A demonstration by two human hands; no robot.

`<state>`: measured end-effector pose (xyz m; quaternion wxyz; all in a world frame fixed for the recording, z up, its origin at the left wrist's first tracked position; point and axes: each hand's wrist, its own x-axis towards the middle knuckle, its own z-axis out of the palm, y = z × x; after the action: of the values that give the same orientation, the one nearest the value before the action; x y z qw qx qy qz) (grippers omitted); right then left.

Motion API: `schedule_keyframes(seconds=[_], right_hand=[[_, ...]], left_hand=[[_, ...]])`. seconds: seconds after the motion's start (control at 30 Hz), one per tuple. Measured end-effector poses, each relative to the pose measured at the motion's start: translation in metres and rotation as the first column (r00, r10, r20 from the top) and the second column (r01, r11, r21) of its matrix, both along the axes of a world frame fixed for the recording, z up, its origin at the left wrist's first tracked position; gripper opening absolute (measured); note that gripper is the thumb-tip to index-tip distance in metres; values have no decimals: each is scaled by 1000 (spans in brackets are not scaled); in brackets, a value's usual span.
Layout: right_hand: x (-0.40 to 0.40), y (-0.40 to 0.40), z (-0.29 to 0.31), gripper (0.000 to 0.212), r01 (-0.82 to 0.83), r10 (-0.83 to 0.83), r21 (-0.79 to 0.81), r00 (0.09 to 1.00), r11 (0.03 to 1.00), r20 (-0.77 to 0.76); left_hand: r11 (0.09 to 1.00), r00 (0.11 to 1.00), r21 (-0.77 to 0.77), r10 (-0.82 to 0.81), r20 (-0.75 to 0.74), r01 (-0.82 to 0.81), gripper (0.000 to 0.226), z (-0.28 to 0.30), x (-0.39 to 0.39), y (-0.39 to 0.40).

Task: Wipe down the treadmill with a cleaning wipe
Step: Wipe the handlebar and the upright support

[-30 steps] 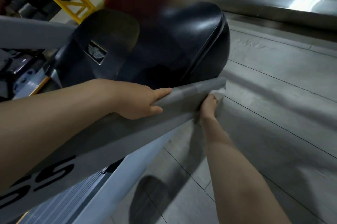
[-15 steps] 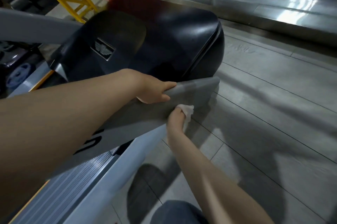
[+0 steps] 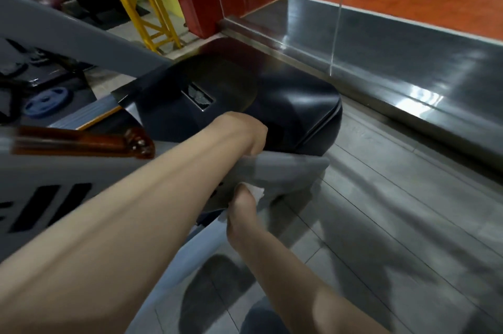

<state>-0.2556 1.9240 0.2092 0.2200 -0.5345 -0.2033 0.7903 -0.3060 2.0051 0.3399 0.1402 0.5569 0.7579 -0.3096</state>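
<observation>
The treadmill's grey upright (image 3: 288, 170) slants down to its black motor cover (image 3: 285, 105). My left hand (image 3: 245, 135) grips the top edge of that upright near its lower end, fingers hidden behind it. My right hand (image 3: 242, 206) presses a white cleaning wipe (image 3: 255, 191) against the upright's outer underside, just below the left hand. The wipe is bunched under the fingers, and a scrap of it shows at the wrist side.
Grey floor tiles (image 3: 381, 225) stretch to the right. A shiny dark ledge (image 3: 408, 69) under an orange tiled wall runs along the back. A yellow frame (image 3: 147, 7) and a blue weight plate (image 3: 46, 101) lie at the left. A brown translucent part (image 3: 81, 142) sits on the near rail.
My right hand and the wipe have slid back along the upright's underside, away from its tip. The left hand has curled further over the top edge. The view has tilted up towards the wall.
</observation>
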Motion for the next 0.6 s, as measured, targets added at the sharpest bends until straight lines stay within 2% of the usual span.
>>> schedule_keyframes(seconds=[0.1, 0.2, 0.37, 0.43, 0.5, 0.6], right_hand=[[-5, 4, 4, 8, -45, 46, -11, 994, 999, 101], [6, -9, 30, 29, -77, 79, -49, 996, 996, 50], [9, -46, 74, 36, -146, 146, -64, 989, 987, -17], [3, -48, 88, 39, -198, 196, -128, 980, 972, -28], [4, -54, 103, 37, -207, 202, -207, 978, 956, -44], [1, -70, 122, 26, -140, 132, -159, 989, 977, -62]], left_hand=[[992, 1000, 122, 4, -21, -1, 36, 36, 2, -39], [984, 993, 172, -30, -113, 49, 35, 68, 3, -80], [969, 968, 225, -44, -247, 101, 26, 116, 1, -134], [960, 960, 258, -36, -277, 110, 30, 133, -4, -152], [958, 951, 267, -14, -309, 100, 33, 148, -9, -172], [960, 936, 264, 7, -353, 93, 28, 165, -18, -203]])
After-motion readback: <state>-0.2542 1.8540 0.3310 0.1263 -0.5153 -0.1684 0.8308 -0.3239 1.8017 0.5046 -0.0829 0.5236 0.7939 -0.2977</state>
